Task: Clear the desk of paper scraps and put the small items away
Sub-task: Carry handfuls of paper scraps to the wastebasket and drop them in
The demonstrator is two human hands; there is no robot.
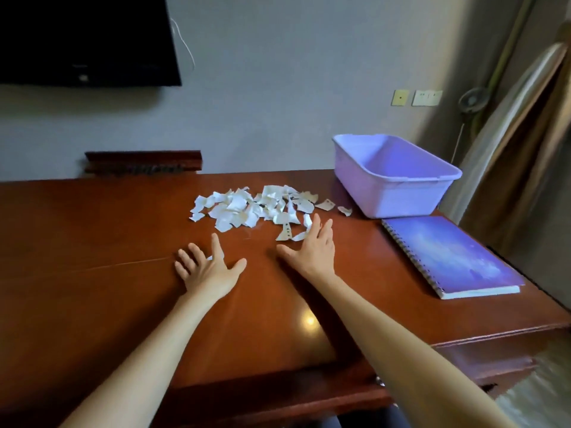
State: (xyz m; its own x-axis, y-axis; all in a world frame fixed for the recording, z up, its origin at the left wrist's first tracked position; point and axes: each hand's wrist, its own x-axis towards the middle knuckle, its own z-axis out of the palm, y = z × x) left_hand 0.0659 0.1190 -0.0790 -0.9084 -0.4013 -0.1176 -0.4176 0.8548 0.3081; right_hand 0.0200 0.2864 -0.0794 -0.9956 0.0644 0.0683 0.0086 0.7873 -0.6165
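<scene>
Two hands lie flat on the desk (92,242), fingers straight and spread, holding nothing. The left hand (210,268) stops short of the heap, while the right hand (312,251) has its fingertips at the heap's near edge, touching or just beside the closest pieces. The paper scraps (247,208) form one loose white pile at mid-desk toward the back, with two strays (325,205) trailing toward the lilac tub (398,196) at the back right.

I read the step in hand as gathering. To do it well I would bring both palms in from opposite sides, hand edges pressed to the wood, and draw the pieces into a tight mound before lifting — thin torn paper slips under fingers and flutters off when hurried. The tub stands near, with nothing showing inside, and is, I judge, the likely receiver.

A spiral notebook (454,257) lies just in front of the tub, so a sweep to the right could run scraps against its binding. A dark screen (77,38) hangs on the wall behind — well apart from the pile.
</scene>
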